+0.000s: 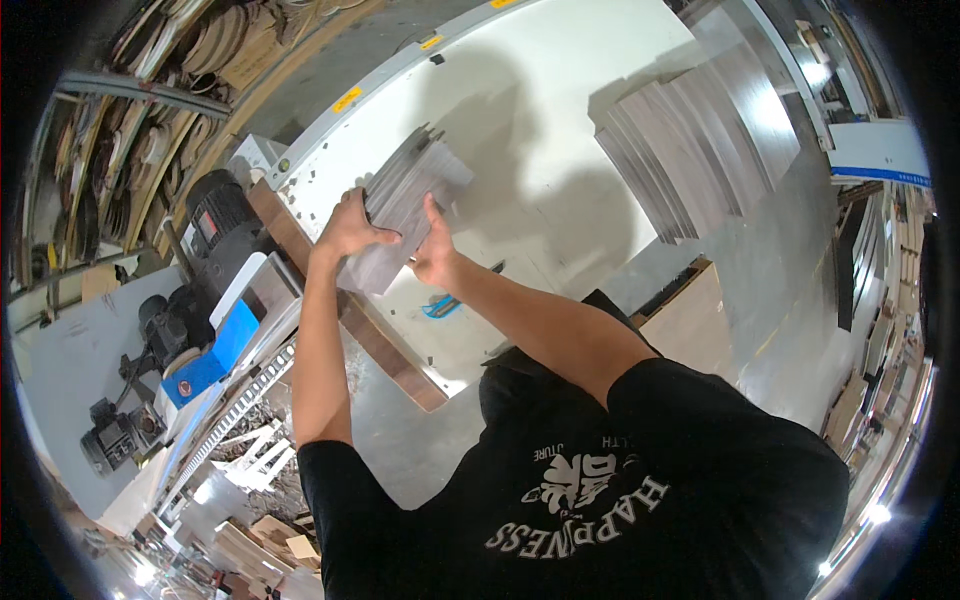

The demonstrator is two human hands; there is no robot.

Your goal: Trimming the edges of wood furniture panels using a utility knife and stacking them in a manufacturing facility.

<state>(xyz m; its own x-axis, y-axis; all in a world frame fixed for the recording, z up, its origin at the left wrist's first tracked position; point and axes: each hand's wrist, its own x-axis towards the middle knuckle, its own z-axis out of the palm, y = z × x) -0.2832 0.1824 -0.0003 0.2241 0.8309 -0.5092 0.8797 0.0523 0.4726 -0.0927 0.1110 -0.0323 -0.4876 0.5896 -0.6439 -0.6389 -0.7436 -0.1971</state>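
Between both hands is a stack of thin grey wood-grain panels (410, 190), tilted, its layers slightly fanned at the far end. My left hand (352, 228) grips the left side near the close end, thumb across the top panel. On the right side, my right hand (435, 252) clasps the same stack with its thumb up; the other fingers are partly hidden. Close to my right wrist, a blue-handled utility knife (440, 306) lies on the white tabletop (540, 90).
A larger pile of grey panels (690, 145) lies staggered at the table's right side. Left of the table stands a machine with a black motor (222, 215) and a blue bracket (215, 350). Shelves of curved wooden pieces (110, 180) line the far left. Small dark scraps dot the tabletop.
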